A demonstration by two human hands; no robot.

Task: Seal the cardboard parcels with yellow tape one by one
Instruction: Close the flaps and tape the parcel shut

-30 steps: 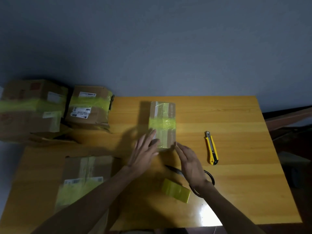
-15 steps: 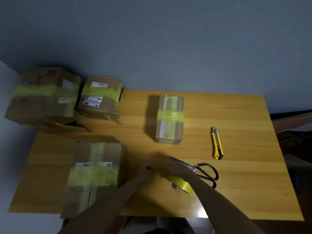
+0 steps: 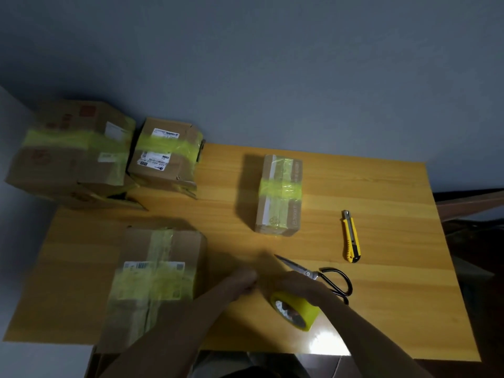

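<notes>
Right grip [image 3: 301,286]: fingers curled over top of yellow tape roll [image 3: 297,309]. Roll sits under palm, over near part of glossy yellow wooden table [image 3: 395,309], with hollow core facing camera.

Left grip [image 3: 244,279]: fingers curled, just left of roll. Cannot tell whether it pinches tape end; blurred.

Small oblong cardboard parcel [image 3: 278,195]: mid-table, well beyond both grips, crinkled yellow band across middle.

Larger cardboard parcel with white label [image 3: 155,276]: beside left forearm, yellow-taped.

Steel scissors with black loop handles [image 3: 321,276]: just behind right grip.

Slim yellow utility knife [image 3: 351,236]: farther right.
</notes>
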